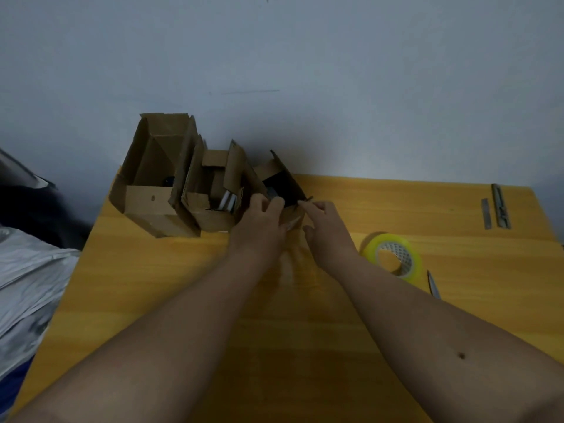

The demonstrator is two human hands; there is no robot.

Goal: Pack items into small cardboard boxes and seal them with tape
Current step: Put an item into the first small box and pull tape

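Note:
Three open cardboard boxes stand in a row at the table's far left: a large box (152, 184), a middle box (213, 190) with white items inside, and a small box (285, 178) with dark contents. My left hand (262, 221) grips the small box's near wall and front flap. My right hand (323, 222) pinches that box's right flap at its edge. A roll of yellow-tinted clear tape (393, 256) lies flat to the right of my right hand.
A yellow wooden table (305, 315) carries everything and backs onto a grey wall. A scissors blade tip (433, 283) shows beside the tape. Two metal strips (496, 209) lie at the far right. Silvery bags (27, 285) lie off the left edge.

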